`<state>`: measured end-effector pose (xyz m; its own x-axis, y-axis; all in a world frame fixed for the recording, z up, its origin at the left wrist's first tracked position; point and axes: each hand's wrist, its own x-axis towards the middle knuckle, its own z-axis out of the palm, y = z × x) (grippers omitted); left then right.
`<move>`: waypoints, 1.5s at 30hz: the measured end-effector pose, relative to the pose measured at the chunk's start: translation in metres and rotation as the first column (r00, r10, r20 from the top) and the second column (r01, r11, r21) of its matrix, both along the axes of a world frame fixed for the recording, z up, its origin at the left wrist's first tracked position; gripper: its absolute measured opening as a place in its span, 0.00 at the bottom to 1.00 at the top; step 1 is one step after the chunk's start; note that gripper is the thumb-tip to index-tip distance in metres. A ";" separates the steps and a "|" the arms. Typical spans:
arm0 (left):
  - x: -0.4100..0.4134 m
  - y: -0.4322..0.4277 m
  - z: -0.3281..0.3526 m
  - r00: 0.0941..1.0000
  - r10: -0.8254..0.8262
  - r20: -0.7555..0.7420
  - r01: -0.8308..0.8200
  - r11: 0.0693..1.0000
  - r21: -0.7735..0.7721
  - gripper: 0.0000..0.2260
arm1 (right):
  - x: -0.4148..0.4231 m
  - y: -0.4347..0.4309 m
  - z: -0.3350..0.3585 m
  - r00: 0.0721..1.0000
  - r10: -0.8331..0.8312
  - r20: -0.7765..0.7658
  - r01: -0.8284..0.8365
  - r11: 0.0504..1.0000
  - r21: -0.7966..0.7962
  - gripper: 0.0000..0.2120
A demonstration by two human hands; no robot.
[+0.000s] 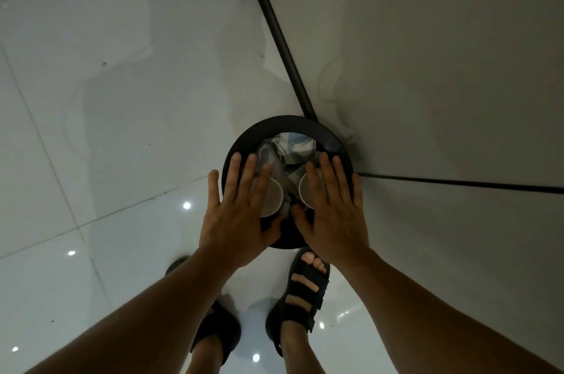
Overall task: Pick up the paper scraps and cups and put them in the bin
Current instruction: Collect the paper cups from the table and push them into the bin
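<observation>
- Since cups (274, 195) & paper scraps (294, 145) lie inside bin (293, 123), drop step looks done.
- Left hand (236, 215), right hand (332, 215): apart, fingers spread, empty, over bin.
- Next: prob. withdraw, check floor (122, 99) for more.

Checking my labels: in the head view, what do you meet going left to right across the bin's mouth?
left hand → left cup → right cup → right hand, all over or inside the bin.
</observation>
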<state>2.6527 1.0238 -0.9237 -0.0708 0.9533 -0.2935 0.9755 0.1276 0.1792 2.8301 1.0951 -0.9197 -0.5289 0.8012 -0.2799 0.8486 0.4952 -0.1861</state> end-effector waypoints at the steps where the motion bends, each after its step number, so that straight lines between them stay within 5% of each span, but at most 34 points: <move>1: -0.003 -0.003 0.004 1.000 -0.008 0.008 0.009 1.000 -0.011 0.38 | 0.001 0.000 0.004 1.000 0.001 0.008 -0.001 1.000 -0.006 0.36; 16: -0.026 -0.036 0.085 0.992 0.112 0.055 -0.100 0.978 -0.184 0.44 | 0.009 -0.030 0.097 0.992 -0.106 0.070 0.110 0.992 -0.061 0.38; 22: -0.060 -0.056 0.195 0.977 0.207 0.059 -0.192 0.961 -0.198 0.43 | -0.026 -0.049 0.202 0.992 -0.110 0.057 0.116 0.987 -0.115 0.38; 29: -0.113 -0.101 0.334 0.931 0.364 -0.040 -0.364 0.912 -0.187 0.39 | -0.093 -0.060 0.335 0.993 0.107 -0.040 -0.111 0.987 -0.112 0.37; 36: -0.097 -0.214 0.458 0.743 0.657 -0.127 -0.669 0.730 -0.141 0.39 | -0.116 -0.101 0.432 0.899 0.430 -0.086 -0.436 0.896 -0.083 0.35; 45: -0.013 -0.393 0.546 0.270 0.949 -0.166 -0.963 0.268 -0.036 0.38 | -0.150 -0.218 0.503 0.525 0.848 -0.069 -0.850 0.519 -0.087 0.36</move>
